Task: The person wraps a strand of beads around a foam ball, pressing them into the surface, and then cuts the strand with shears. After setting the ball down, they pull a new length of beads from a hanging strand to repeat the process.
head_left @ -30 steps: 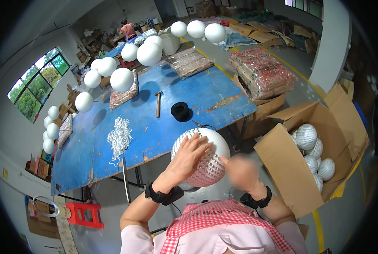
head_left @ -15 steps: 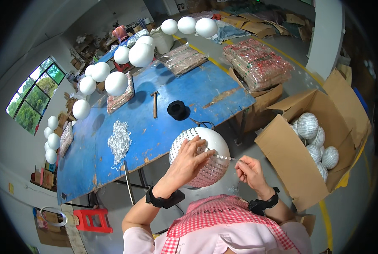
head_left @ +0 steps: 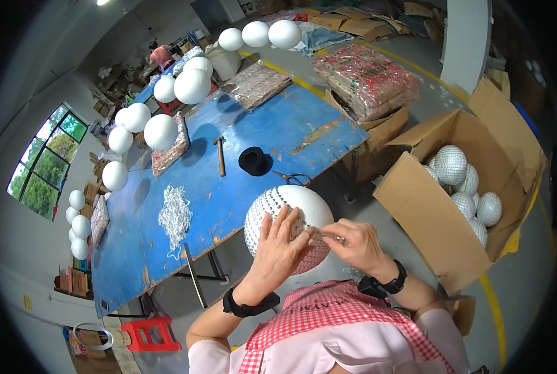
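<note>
A white ball [head_left: 309, 202] sits in front of me, its left and lower sides wrapped in rows of small shiny beads. My left hand [head_left: 283, 244] lies over the beaded side with fingers spread, the fingertips pressing on the ball. My right hand [head_left: 357, 245] is closed in a pinch at the ball's right side, close to the left fingertips. Between its fingers is the end of a bead strand [head_left: 336, 237], mostly hidden. What holds the ball up from below does not show.
On the blue table [head_left: 253, 206] lie a silvery bead heap [head_left: 176, 215], a hammer [head_left: 220, 157], a black round object [head_left: 253, 161] and scissors [head_left: 298, 179]. Several plain white balls [head_left: 161, 132] hang beyond. A cardboard box [head_left: 431, 234] with beaded balls stands right; a red stool [head_left: 151, 335] is lower left.
My right hand has moved left, up against the ball and near the left fingers. The bead strand's loose end, seen between the hands before, is now at the right fingertips. The view has shifted slightly.
</note>
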`<state>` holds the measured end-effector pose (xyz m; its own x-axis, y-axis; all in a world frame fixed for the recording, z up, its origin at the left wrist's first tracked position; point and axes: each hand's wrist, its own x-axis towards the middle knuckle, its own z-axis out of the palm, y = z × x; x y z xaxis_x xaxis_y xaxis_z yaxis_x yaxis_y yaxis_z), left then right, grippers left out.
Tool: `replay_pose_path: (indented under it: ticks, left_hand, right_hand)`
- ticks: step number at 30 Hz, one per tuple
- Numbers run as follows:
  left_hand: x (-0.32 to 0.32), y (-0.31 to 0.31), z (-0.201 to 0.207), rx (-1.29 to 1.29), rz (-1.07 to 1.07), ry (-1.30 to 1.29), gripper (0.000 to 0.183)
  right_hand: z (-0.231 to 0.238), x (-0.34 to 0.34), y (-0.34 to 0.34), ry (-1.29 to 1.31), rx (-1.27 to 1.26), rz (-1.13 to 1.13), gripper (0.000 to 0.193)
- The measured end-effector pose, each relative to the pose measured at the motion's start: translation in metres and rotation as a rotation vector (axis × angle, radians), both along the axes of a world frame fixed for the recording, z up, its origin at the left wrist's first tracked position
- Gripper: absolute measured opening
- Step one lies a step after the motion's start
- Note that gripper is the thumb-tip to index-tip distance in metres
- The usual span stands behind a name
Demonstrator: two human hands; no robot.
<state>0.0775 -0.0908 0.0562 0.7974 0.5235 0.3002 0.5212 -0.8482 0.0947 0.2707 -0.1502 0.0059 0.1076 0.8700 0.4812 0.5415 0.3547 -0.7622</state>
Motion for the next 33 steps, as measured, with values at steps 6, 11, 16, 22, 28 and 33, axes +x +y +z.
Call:
replay_pose_path:
  ticks: [6,11,16,22,28,33]
  left_hand:
    - [0.001,-0.003,-0.006,0.078,0.038,0.027,0.043]
    - [0.002,-0.005,-0.007,0.106,0.040,0.034,0.047]
    - [0.003,-0.005,-0.011,0.066,0.057,-0.006,0.051]
    - [0.004,-0.009,-0.010,0.076,0.062,-0.009,0.048]
    - [0.005,-0.013,-0.011,0.135,0.067,-0.001,0.045]
    - [0.006,-0.016,-0.011,0.142,0.071,0.003,0.044]
  right_hand:
    - [0.001,-0.004,0.002,-0.210,0.185,-0.104,0.009]
    - [-0.004,-0.005,0.002,-0.233,0.219,-0.106,0.009]
    - [-0.001,-0.009,0.001,-0.009,0.001,-0.047,0.006]
    - [-0.006,-0.012,0.004,0.251,-0.173,0.010,0.008]
    - [-0.003,-0.015,0.004,-0.172,0.144,-0.087,0.008]
    - [-0.008,-0.019,0.004,-0.038,0.047,-0.109,0.005]
